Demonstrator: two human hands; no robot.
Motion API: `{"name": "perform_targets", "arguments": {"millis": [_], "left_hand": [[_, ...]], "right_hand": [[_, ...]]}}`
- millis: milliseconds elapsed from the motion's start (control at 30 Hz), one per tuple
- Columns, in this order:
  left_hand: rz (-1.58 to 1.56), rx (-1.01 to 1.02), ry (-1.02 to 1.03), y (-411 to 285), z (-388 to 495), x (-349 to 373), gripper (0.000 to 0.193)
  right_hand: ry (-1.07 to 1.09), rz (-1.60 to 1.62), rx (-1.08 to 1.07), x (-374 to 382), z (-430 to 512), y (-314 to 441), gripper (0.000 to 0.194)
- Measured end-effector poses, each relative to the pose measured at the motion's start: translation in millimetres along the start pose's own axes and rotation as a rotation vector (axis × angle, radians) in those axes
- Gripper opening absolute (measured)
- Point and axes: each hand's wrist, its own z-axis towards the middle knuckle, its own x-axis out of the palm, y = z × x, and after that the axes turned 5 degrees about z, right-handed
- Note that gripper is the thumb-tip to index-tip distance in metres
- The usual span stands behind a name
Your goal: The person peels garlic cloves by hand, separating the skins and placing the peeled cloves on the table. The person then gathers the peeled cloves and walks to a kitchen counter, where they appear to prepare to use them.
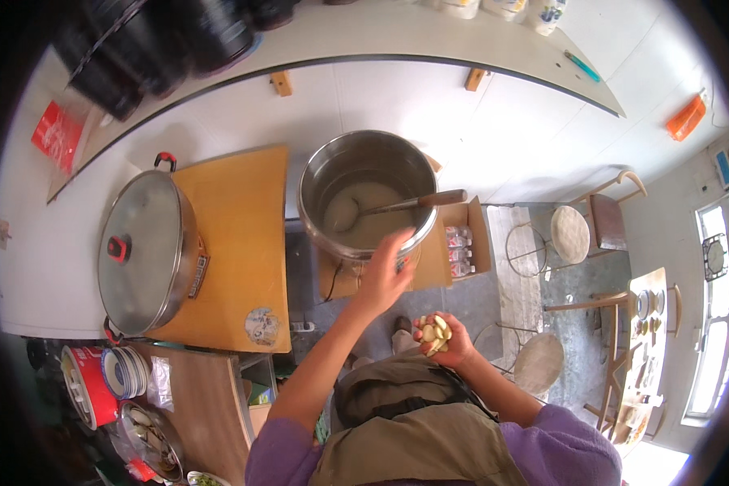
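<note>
In front of me stands a deep metal pot [364, 240] with cloudy pale liquid inside. A ladle [395, 206] with a wooden handle rests in it, its bowl in the liquid and its handle over the right rim. My left hand [386, 279] is at the pot's near right rim, fingers apart, with nothing visible in it; whether it touches the rim I cannot tell. Below and to the right, my right hand [452, 343] is cupped palm up around a heap of pale yellowish peeled pieces, like garlic cloves [436, 331].
A wide lidded pan [146, 243] stands on the yellow board [237, 243] at left. An open cardboard box [481, 243] holds plastic bottles [460, 252]. Stacked bowls [124, 372] and a red container [91, 389] are at lower left. A shelf [364, 42] runs above; stools [539, 363] stand right.
</note>
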Motion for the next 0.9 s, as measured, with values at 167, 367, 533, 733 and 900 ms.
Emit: {"name": "perform_targets", "arguments": {"millis": [167,367,533,733,900], "left_hand": [[0.385,0.098,-0.194,-9.3,132.7,92.7,0.037],[0.094,-0.266,-0.028,-16.6,143.2,98.7,0.024],[-0.166,-0.234,-0.067,-43.5,147.8,73.2,0.021],[-0.067,-0.117,0.033,-39.1,139.7,71.3,0.022],[-0.024,0.026,0.046,-18.5,113.3,69.4,0.024]], "right_hand": [[0.028,0.011,-0.234,-7.0,-28.3,54.0,0.025],[0.035,0.063,-0.39,-15.8,-50.8,94.7,0.026],[0.005,0.09,-0.395,-14.7,-47.5,96.7,0.025],[0.001,0.098,-0.447,-8.1,-51.4,79.0,0.026],[0.045,0.141,-0.548,-9.7,-50.2,49.5,0.027]]}}
